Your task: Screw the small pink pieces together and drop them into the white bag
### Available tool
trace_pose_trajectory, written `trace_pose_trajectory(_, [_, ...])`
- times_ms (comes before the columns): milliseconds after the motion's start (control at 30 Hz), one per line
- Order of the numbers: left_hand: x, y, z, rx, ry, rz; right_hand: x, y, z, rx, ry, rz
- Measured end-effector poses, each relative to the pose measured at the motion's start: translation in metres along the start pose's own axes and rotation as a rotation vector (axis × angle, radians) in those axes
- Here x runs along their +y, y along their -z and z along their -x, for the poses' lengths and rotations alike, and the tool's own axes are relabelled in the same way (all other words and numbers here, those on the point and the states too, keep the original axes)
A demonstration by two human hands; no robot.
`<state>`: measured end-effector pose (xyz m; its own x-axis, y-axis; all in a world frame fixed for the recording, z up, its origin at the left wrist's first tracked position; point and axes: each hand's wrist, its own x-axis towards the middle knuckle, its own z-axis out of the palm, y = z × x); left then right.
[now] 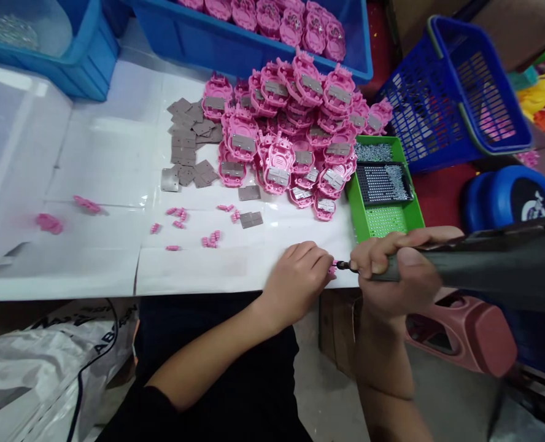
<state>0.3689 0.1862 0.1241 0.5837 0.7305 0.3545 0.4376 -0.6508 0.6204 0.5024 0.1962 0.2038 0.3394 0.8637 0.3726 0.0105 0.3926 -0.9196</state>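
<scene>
White-sheeted worktable [102, 159] spreads ahead of both hands. The curled left hand [301, 277] seemingly steadies a small pink plastic part [332, 269] between them for the dark-grey cylindrical driver [498, 264] clenched in the right hand [405, 291]; beyond, a green plastic tray [385, 219] sits presumably for easy reach.

The person wears a black top [226, 399], of plain cloth, on which no print or seam can be distinguished. Its left sleeve [146, 408] is short and wide, and its hem finishes close to the elbow. From this hem the left forearm [221, 359] is bare, down to the left grip [297, 279], which is bare also. On the right, the forearm [383, 362] is bare as far as it is seen, and so is the right grip [399, 270]. Farther to the left, a dark cloth [162, 316] looks almost navy; whether it is trousers, I cannot tell.
</scene>
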Motion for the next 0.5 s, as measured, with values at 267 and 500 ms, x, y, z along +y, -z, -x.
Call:
trace_pose_trajectory(267, [-0.003,-0.001,0.001,0.021,-0.015,0.011,-0.007,0.014,-0.013,-0.273,0.037,-0.111])
trace_pose_trajectory(500, [-0.003,0.003,0.002,0.092,-0.056,0.032,-0.027,0.058,-0.03,0.21,0.262,0.074])
